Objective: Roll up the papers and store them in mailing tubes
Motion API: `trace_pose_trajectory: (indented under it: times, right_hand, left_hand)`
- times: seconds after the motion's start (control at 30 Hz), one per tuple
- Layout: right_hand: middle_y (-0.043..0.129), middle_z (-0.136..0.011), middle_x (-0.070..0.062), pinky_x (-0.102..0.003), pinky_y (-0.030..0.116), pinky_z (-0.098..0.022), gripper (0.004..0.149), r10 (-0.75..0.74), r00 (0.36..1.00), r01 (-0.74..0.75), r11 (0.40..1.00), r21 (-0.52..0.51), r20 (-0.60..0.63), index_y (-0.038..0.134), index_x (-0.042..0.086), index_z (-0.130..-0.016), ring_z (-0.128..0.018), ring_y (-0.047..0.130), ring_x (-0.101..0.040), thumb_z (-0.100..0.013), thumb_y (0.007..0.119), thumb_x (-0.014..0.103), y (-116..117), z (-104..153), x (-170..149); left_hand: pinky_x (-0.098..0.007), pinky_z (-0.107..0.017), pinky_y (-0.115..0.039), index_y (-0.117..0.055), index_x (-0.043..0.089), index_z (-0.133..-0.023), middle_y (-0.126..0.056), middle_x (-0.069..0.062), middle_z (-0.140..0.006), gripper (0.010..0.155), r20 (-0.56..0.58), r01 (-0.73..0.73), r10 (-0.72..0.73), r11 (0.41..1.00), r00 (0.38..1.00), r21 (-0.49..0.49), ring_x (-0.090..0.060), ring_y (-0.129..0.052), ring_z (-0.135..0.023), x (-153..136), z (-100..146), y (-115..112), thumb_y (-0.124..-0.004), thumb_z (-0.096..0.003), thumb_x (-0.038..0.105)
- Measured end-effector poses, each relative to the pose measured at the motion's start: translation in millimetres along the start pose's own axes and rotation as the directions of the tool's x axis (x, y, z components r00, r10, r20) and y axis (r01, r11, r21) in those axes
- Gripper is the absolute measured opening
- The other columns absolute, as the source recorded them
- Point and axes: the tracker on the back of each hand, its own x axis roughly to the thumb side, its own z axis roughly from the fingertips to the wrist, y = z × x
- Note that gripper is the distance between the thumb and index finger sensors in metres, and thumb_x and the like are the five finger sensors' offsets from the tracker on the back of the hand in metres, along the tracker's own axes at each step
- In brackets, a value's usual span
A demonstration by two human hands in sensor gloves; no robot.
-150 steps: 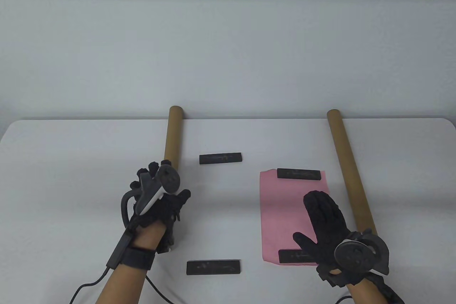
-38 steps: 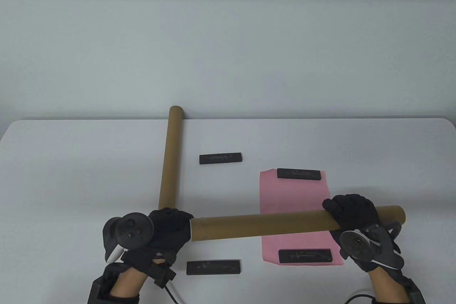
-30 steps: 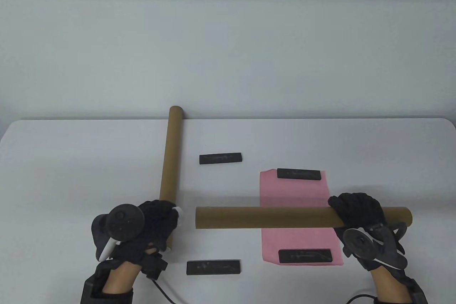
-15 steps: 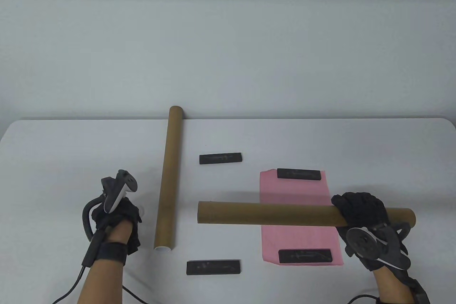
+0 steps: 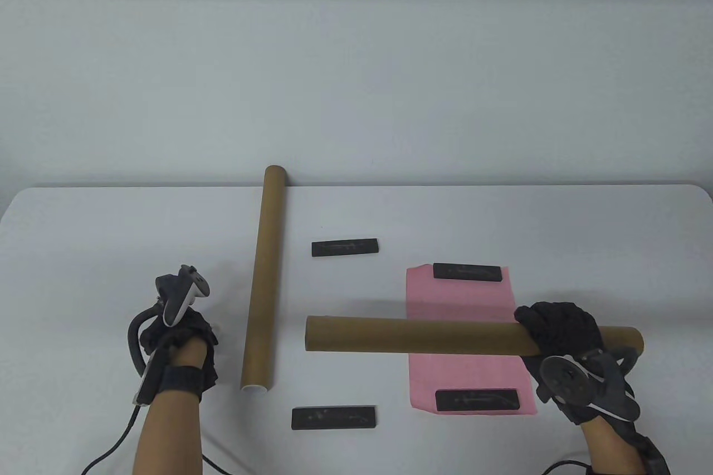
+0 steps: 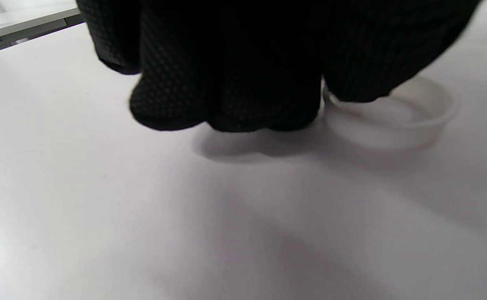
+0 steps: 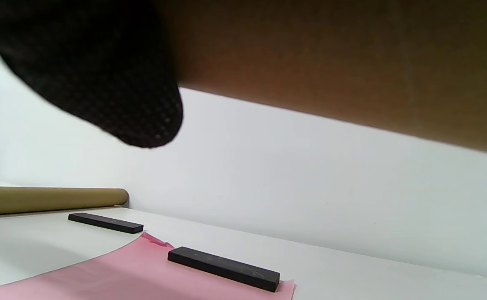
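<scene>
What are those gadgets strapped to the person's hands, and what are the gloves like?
Both hands wear black knitted gloves with a fine dotted texture. The left hand carries a grey-and-white tracker with a dark ring on its back, a black wrist strap and a black cable trailing off the table edge. The right hand carries a dark grey tracker with a round face and a white stripe. The forearms are bare.

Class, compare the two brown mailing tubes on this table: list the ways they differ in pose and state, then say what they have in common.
1. The left tube lies on the table, running front to back; the right tube is held crosswise above the pink paper.
2. No hand touches the left tube; the right hand grips the right tube.
3. The left tube's near end shows a white cap; the right tube's left end shows none.

Both are long brown cardboard cylinders.
</scene>
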Motion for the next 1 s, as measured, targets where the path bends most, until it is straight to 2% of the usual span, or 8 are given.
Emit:
trace_pose_trajectory:
  times: [0.13, 0.3, 0.37, 0.4, 0.5, 0.73, 0.9, 1.0]
  right_hand:
    - [0.080, -0.092, -0.002, -0.060, 0.074, -0.065, 0.068, -0.009, 1.000, 0.009, 1.000, 0.001, -0.015, 0.070, 0.028, -0.096, -0.082, 0.086, -0.037, -0.038, 0.103, 0.039, -1, 0, -1]
    - [0.080, -0.092, -0.004, -0.061, 0.076, -0.063, 0.068, -0.023, 0.998, 0.025, 0.999, 0.030, -0.055, 0.070, 0.026, -0.096, -0.081, 0.086, -0.037, -0.038, 0.103, 0.039, 1, -2, -3]
    - [0.080, -0.092, -0.004, -0.062, 0.078, -0.061, 0.068, -0.034, 0.997, 0.038, 0.998, 0.050, -0.065, 0.069, 0.025, -0.097, -0.080, 0.087, -0.038, -0.039, 0.102, 0.040, 2, -2, -5]
    - [0.080, -0.092, -0.005, -0.062, 0.080, -0.060, 0.069, -0.051, 0.996, 0.057, 0.996, 0.070, -0.076, 0.069, 0.024, -0.097, -0.080, 0.087, -0.038, -0.040, 0.101, 0.042, 4, -2, -6]
    - [0.078, -0.092, -0.008, -0.063, 0.083, -0.057, 0.072, -0.119, 0.985, 0.133, 0.985, 0.111, -0.128, 0.066, 0.019, -0.100, -0.078, 0.087, -0.040, -0.042, 0.098, 0.045, 8, -3, -12]
    - [0.071, -0.095, -0.015, -0.063, 0.087, -0.050, 0.077, -0.246, 0.918, 0.319, 0.924, 0.211, -0.310, 0.056, 0.010, -0.104, -0.075, 0.087, -0.043, -0.047, 0.093, 0.046, 26, -3, -32]
    - [0.067, -0.098, -0.016, -0.062, 0.087, -0.051, 0.080, -0.246, 0.869, 0.382, 0.885, 0.267, -0.430, 0.048, 0.012, -0.108, -0.076, 0.086, -0.043, -0.050, 0.090, 0.046, 43, -10, -45]
    - [0.065, -0.099, -0.016, -0.062, 0.087, -0.052, 0.082, -0.265, 0.798, 0.471, 0.835, 0.285, -0.541, 0.042, 0.014, -0.110, -0.077, 0.085, -0.044, -0.051, 0.089, 0.046, 57, -18, -55]
  left_hand:
    - [-0.045, -0.066, -0.075, -0.091, 0.028, -0.080, -0.101, 0.002, -0.066, 0.056, 0.056, -0.099, 0.093, 0.987, 0.994, 0.123, -0.018, -0.103, -0.058, -13, 26, 28, -0.081, -0.0354, 0.062]
    - [-0.050, -0.073, -0.069, -0.079, 0.029, -0.093, -0.091, 0.000, -0.089, 0.066, 0.308, -0.204, 0.101, 0.925, 0.946, 0.321, -0.024, -0.096, -0.082, -8, 88, 44, -0.079, -0.0363, 0.063]
    - [-0.051, -0.078, -0.060, -0.066, 0.031, -0.103, -0.078, 0.000, -0.104, 0.074, 0.453, -0.260, 0.074, 0.894, 0.888, 0.365, -0.029, -0.082, -0.101, -4, 115, 43, -0.077, -0.0373, 0.064]
    - [-0.051, -0.080, -0.054, -0.059, 0.032, -0.106, -0.071, -0.002, -0.109, 0.078, 0.567, -0.325, 0.064, 0.869, 0.821, 0.373, -0.030, -0.073, -0.107, -1, 130, 41, -0.075, -0.0374, 0.065]
    - [-0.052, -0.079, -0.049, -0.052, 0.033, -0.108, -0.061, -0.002, -0.113, 0.080, 0.758, -0.477, 0.060, 0.808, 0.650, 0.345, -0.032, -0.063, -0.111, 5, 159, 29, -0.074, -0.0381, 0.065]
    - [-0.055, -0.080, -0.041, -0.038, 0.038, -0.109, -0.045, 0.000, -0.119, 0.085, 0.843, -0.382, -0.167, 0.834, 0.511, 0.397, -0.037, -0.046, -0.115, 25, 183, -8, -0.071, -0.0370, 0.068]
    - [-0.056, -0.080, -0.040, -0.036, 0.039, -0.109, -0.042, 0.000, -0.119, 0.086, 0.828, -0.320, -0.236, 0.841, 0.509, 0.437, -0.038, -0.044, -0.115, 30, 179, -19, -0.071, -0.0365, 0.069]
    - [-0.056, -0.080, -0.040, -0.035, 0.039, -0.109, -0.041, 0.000, -0.119, 0.087, 0.831, -0.319, -0.241, 0.841, 0.502, 0.437, -0.038, -0.044, -0.115, 31, 180, -20, -0.071, -0.0363, 0.069]
